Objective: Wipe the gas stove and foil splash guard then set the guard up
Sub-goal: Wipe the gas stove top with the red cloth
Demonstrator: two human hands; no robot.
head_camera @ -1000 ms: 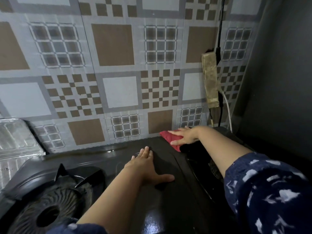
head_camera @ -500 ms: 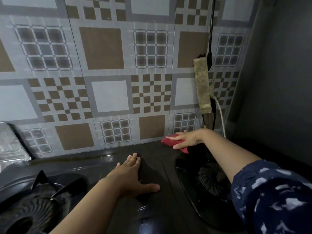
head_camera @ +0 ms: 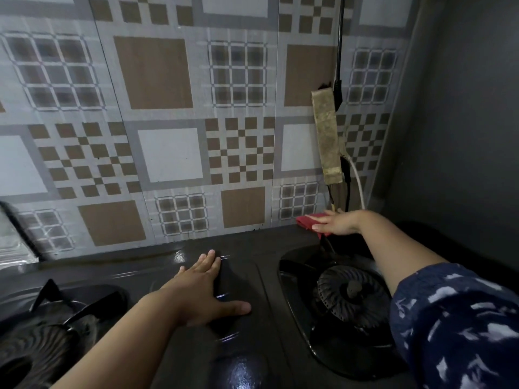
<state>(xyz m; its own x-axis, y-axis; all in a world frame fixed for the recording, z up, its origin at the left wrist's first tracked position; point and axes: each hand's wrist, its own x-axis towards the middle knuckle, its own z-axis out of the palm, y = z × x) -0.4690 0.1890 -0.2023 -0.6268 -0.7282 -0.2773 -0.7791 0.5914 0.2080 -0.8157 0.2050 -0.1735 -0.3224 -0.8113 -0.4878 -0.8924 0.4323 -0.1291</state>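
Now your glossy black two-burner gas stove [head_camera: 252,346] fills the lower view; crinkled silver foil splash guard [head_camera: 12,242] waits at nine o'clock. Left hand [head_camera: 202,287] rests flat, open. Right hand [head_camera: 338,221], flat, has slid the small red cloth [head_camera: 304,221] to two o'clock: back edge nearly wiped.

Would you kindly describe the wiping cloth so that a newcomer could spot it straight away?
Start at the black gas stove and follow its back edge to the right, to the far corner by the tiled wall. There, behind the right burner, the red cloth lies flat under the right hand. It is the only red thing in view.
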